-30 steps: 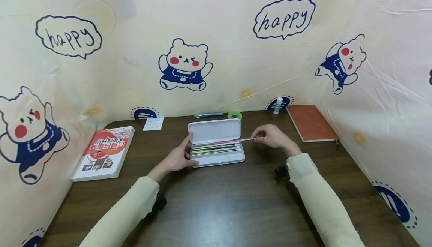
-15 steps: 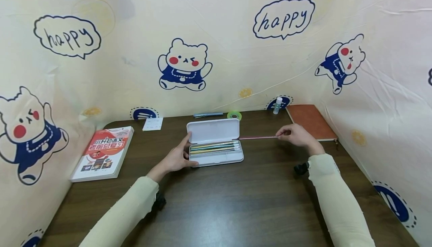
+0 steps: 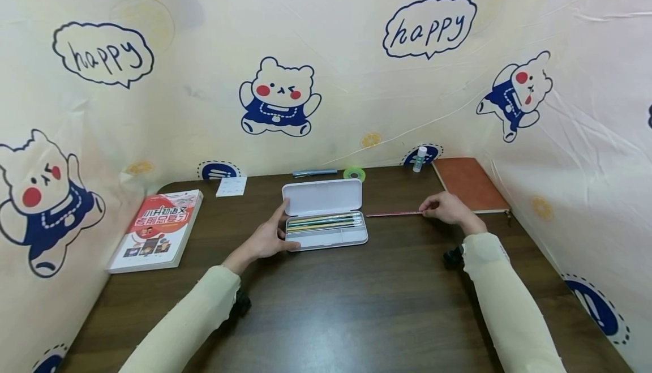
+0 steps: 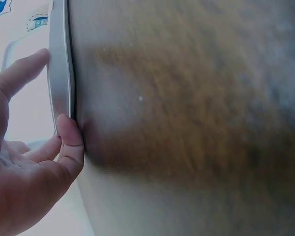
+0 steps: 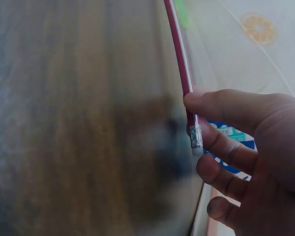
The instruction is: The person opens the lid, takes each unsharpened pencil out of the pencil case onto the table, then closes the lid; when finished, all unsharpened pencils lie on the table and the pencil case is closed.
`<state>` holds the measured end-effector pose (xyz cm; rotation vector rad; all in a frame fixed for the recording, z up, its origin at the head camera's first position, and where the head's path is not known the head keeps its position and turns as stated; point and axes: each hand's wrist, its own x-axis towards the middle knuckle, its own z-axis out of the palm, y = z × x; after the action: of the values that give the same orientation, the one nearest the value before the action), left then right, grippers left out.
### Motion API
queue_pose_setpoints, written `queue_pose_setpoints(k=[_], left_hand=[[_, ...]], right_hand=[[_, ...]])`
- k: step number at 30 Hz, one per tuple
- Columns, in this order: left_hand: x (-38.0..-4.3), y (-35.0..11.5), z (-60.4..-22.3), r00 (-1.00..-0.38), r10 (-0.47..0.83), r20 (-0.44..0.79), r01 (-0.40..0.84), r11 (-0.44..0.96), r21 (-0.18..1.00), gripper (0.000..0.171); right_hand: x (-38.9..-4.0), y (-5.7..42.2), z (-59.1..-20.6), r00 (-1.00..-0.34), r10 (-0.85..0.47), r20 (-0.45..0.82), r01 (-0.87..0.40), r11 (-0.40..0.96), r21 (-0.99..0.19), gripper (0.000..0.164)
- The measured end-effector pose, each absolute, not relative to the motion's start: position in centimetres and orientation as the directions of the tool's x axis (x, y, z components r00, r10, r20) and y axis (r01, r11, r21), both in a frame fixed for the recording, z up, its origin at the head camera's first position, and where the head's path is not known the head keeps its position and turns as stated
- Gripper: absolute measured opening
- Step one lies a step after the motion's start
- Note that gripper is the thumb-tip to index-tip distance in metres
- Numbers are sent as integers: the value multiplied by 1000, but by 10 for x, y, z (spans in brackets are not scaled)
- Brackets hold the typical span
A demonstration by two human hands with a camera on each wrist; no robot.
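A white pencil case [image 3: 328, 239] lies with its lid [image 3: 322, 196] raised at the middle of the table. Several pencils [image 3: 323, 223] lie side by side in its back compartment. My left hand [image 3: 265, 238] grips the case's left end, thumb at the front corner and index finger up by the lid; the left wrist view shows fingertips on the case's wall [image 4: 60, 73]. Right of the case, my right hand [image 3: 445, 208] pinches a red pencil [image 3: 393, 213] near its eraser end, between thumb and index finger. The pencil points left, its far tip close to the case; a metal ferrule [image 5: 195, 135] holds the white eraser.
A red-and-white book [image 3: 158, 231] lies at the left, a brown notebook [image 3: 471, 183] at the back right. Along the back edge are a paper note [image 3: 231, 187], a blue pen [image 3: 314, 173], green tape [image 3: 354, 174] and a glue stick [image 3: 420, 159]. Printed cloth hangs behind the table.
My right hand has drawn the red pencil rightward out of the case, then lowered it slightly toward the front. My left hand has stayed at the case.
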<state>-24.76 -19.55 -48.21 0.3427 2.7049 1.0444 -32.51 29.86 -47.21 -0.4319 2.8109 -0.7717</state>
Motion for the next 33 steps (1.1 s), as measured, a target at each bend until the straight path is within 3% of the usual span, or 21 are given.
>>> queue_pose_setpoints(k=[15, 26, 33], left_hand=[[-249, -195, -484, -949, 288, -129, 127, 722, 681, 118], [-248, -196, -483, -947, 296, -122, 129, 702, 700, 119], [-248, -196, -483, -948, 295, -122, 128, 701, 702, 119]], right_hand=[[-320, 288, -466, -942, -322, -98, -224, 816, -533, 15], [-313, 238, -449, -901, -433, -15, -356, 759, -544, 20], [-309, 201, -449, -876, -482, -26, -386, 732, -561, 17]])
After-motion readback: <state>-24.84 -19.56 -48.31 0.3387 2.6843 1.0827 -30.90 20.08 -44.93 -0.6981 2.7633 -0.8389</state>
